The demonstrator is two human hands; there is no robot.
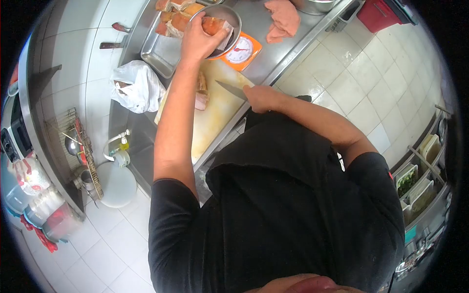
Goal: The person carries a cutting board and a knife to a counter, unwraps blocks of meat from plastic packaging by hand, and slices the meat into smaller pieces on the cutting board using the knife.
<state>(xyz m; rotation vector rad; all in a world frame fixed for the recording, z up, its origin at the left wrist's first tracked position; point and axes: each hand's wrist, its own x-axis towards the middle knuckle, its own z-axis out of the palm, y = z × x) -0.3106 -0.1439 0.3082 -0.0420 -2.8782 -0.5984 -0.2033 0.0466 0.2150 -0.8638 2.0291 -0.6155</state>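
Observation:
At the top of the head view, my left hand (198,41) has its fingers round a brown-skinned piece of meat (212,25) inside a round metal bowl (238,20). The bowl sits on an orange kitchen scale (250,54) with a white dial. My right hand (261,98) grips a knife (229,88), its blade pointing left over the near-right part of the white cutting board (220,117). Another cut of meat (201,95) lies on the board, partly covered by my left forearm.
Several meat chunks (168,22) lie by a metal tray (155,56). A white plastic bag (134,88) stands left of the board, near a tap (117,144). A pinkish cloth (282,20) rests right of the scale. Two knives (111,45) are on the tiled wall.

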